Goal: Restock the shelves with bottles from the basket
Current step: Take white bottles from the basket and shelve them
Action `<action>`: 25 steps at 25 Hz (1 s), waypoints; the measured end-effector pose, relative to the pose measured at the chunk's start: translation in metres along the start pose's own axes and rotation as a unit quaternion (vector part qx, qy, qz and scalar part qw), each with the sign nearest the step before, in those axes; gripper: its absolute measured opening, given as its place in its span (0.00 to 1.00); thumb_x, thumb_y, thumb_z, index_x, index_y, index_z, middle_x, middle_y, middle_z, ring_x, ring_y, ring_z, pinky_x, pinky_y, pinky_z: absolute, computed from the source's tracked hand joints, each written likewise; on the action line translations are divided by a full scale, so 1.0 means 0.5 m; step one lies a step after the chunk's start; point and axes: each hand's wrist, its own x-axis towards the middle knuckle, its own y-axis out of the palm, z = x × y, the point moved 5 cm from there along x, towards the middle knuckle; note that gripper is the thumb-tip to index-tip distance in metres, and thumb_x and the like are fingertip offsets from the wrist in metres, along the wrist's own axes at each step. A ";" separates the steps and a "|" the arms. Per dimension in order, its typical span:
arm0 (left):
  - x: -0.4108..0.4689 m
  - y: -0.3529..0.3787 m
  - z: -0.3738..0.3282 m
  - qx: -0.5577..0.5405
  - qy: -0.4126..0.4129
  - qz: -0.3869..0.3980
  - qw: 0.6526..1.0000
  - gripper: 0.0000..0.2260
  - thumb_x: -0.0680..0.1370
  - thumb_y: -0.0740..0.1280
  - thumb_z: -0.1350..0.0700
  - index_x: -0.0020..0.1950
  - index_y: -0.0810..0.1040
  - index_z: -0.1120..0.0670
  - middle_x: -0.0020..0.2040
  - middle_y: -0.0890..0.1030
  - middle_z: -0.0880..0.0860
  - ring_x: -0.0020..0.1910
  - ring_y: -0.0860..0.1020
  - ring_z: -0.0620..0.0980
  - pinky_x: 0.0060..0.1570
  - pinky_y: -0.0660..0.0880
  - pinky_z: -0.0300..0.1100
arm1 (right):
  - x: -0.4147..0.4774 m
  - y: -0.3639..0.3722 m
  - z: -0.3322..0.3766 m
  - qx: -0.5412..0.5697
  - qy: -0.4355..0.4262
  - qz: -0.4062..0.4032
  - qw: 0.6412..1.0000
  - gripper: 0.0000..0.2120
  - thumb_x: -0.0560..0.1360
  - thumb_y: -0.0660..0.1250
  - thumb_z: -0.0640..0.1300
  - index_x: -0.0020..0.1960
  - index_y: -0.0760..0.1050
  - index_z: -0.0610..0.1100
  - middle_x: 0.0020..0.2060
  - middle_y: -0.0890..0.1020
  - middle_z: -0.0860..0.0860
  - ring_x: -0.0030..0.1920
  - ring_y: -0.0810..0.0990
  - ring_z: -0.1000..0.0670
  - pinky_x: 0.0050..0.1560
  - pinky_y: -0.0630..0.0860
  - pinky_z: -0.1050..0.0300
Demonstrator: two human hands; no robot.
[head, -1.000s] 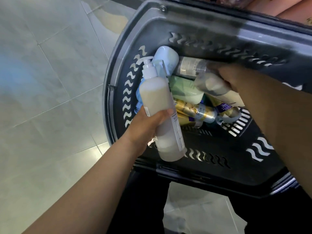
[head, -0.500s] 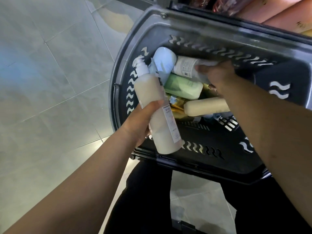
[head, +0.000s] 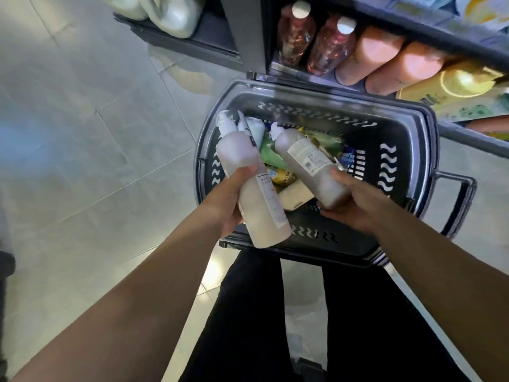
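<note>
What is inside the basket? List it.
In the basket lie a green bottle, a gold bottle, a cream bottle and a pale blue bottle. The two held pump bottles cover the rest.

I see tall pump bottle, milky, tilted over dark basket | second pump bottle tilted alongside | green bottle lying inside

Most fingers of the left grip lie hidden behind its pump bottle; those of the right grip lie under the second bottle. Both bottles cover much of what lies in the basket. Their labels' fine print is too small to read. The top edge crops the shelf bottles and the white jugs.
</note>
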 end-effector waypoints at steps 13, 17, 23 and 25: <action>-0.372 0.113 -0.211 0.097 0.084 0.160 0.979 0.22 0.64 0.74 0.46 0.55 0.81 0.55 0.49 0.84 0.56 0.46 0.82 0.54 0.57 0.77 0.52 | -0.484 0.065 0.056 -0.029 -0.219 0.214 0.952 0.49 0.50 0.85 0.52 0.67 0.71 0.40 0.60 0.80 0.40 0.56 0.82 0.41 0.53 0.81 0.48; -0.510 0.129 -0.242 0.055 0.114 0.242 0.962 0.31 0.57 0.82 0.48 0.57 0.81 0.56 0.50 0.84 0.59 0.47 0.83 0.55 0.49 0.81 0.51 | -0.615 0.089 0.053 -0.023 -0.273 0.244 0.930 0.52 0.49 0.86 0.47 0.68 0.68 0.41 0.58 0.81 0.41 0.57 0.82 0.43 0.51 0.81 0.52; -0.669 0.153 -0.264 0.038 0.178 0.326 0.928 0.33 0.51 0.84 0.47 0.54 0.84 0.57 0.51 0.84 0.59 0.48 0.84 0.55 0.51 0.81 0.49 | -0.780 0.112 0.068 -0.072 -0.360 0.241 0.898 0.48 0.51 0.83 0.40 0.68 0.68 0.51 0.56 0.82 0.41 0.56 0.82 0.40 0.50 0.81 0.49; -0.711 0.166 -0.272 0.043 0.200 0.326 0.923 0.34 0.51 0.84 0.48 0.54 0.84 0.57 0.52 0.84 0.60 0.48 0.84 0.56 0.51 0.81 0.50 | -0.825 0.112 0.082 -0.075 -0.393 0.201 0.894 0.41 0.57 0.76 0.35 0.67 0.69 0.49 0.53 0.83 0.42 0.52 0.83 0.42 0.45 0.81 0.49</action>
